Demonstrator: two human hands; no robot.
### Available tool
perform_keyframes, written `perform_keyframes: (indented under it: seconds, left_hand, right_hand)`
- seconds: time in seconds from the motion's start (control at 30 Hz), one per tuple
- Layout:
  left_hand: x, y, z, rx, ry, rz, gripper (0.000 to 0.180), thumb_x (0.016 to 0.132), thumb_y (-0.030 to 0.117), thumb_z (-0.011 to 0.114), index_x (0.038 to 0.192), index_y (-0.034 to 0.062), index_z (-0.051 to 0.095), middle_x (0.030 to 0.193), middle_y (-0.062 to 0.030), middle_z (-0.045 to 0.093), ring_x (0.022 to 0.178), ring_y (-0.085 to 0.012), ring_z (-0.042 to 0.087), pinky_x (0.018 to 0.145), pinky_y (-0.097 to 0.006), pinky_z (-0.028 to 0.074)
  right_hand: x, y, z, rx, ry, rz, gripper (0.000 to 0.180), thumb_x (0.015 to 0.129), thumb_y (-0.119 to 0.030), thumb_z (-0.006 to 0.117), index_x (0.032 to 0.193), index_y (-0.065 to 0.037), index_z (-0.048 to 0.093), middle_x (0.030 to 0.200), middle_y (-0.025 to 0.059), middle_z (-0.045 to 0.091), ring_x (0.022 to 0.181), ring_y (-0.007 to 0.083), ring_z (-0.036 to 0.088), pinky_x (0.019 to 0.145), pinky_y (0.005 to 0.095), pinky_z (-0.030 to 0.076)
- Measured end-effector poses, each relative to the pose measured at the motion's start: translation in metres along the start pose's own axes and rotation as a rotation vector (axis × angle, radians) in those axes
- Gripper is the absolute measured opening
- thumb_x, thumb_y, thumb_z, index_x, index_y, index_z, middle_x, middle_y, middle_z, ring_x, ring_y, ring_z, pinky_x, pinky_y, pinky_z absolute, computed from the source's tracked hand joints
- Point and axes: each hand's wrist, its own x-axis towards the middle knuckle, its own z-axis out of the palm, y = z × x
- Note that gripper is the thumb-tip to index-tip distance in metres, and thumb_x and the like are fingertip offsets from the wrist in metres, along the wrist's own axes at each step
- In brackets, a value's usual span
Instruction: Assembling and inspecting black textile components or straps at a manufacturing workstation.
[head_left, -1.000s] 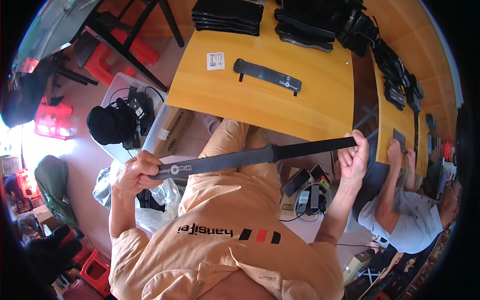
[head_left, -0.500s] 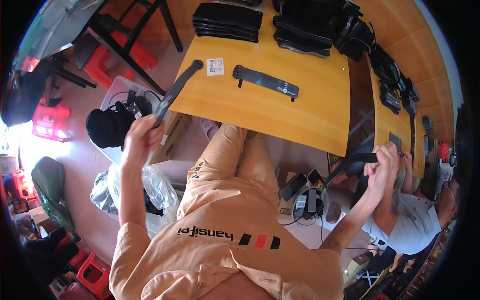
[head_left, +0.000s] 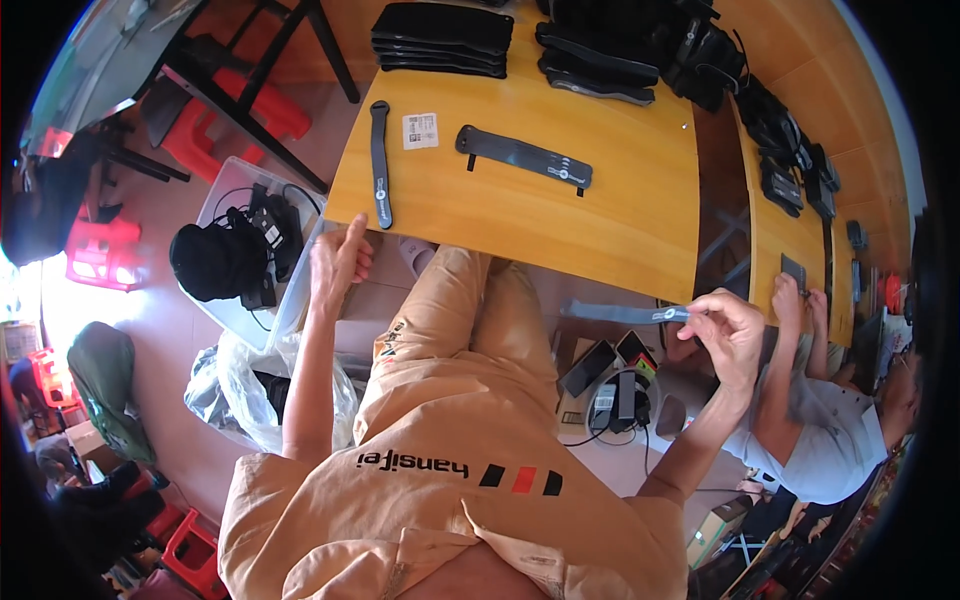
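A grey strap [head_left: 625,313] is pinched at its end by the right hand [head_left: 728,335], held out below the table [head_left: 600,215] edge. The left hand [head_left: 338,262] is spread open, just under the black strap [head_left: 379,163] laid on the table.

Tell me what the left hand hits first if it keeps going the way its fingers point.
Most likely the near edge of the wooden table: the left hand points up-right at it, just short of the narrow black strap lying at that corner. Depth is unclear, so it might pass under the edge.
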Motion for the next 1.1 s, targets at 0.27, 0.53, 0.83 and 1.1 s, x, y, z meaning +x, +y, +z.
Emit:
perform_keyframes:
  seconds: [0.27, 0.53, 0.83, 1.1]
  left_hand:
    - [-0.08, 0.088, 0.068, -0.152, -0.541, 0.96, 0.058, 0.078, 0.036, 0.071, 0.119, -0.0011, 0.055, 0.108, -0.0125, 0.062, 0.097, -0.0185, 0.058, 0.081, -0.031, 0.048]
    - [-0.014, 0.077, 0.057, -0.081, -1.082, 0.484, 0.016, 0.087, 0.013, 0.063, 0.092, -0.0017, 0.062, 0.075, -0.0025, 0.059, 0.068, -0.0091, 0.055, 0.061, -0.024, 0.045]
    - [-0.029, 0.1, 0.084, -0.032, -0.635, 0.789, 0.035, 0.082, 0.024, 0.068, 0.105, -0.0003, 0.058, 0.097, -0.0084, 0.063, 0.092, -0.0198, 0.059, 0.082, -0.033, 0.047]
    - [-0.012, 0.108, 0.078, 0.115, -0.917, 0.58, 0.018, 0.085, 0.012, 0.063, 0.091, -0.0043, 0.063, 0.068, -0.01, 0.063, 0.066, -0.0137, 0.062, 0.062, -0.027, 0.048]
  right_hand:
    - [0.042, -0.026, 0.092, 0.035, -0.263, -0.251, 0.016, 0.078, 0.01, 0.058, 0.091, 0.002, 0.064, 0.075, 0.0075, 0.062, 0.063, 0.0133, 0.063, 0.056, 0.0241, 0.049]
    - [0.054, 0.036, 0.087, 0.154, 0.046, 0.06, 0.015, 0.083, 0.006, 0.058, 0.098, 0.004, 0.062, 0.076, 0.0064, 0.064, 0.065, 0.012, 0.064, 0.055, 0.0214, 0.051]
    - [0.068, 0.021, 0.113, 0.259, -0.094, 0.032, 0.011, 0.081, 0.008, 0.058, 0.09, 0.004, 0.063, 0.077, 0.005, 0.06, 0.061, 0.0095, 0.061, 0.054, 0.0206, 0.05]
    - [0.078, 0.044, 0.108, 0.344, 0.119, 0.071, 0.007, 0.085, -0.001, 0.061, 0.091, 0.0, 0.064, 0.076, 0.0026, 0.062, 0.062, 0.0074, 0.061, 0.056, 0.019, 0.05]
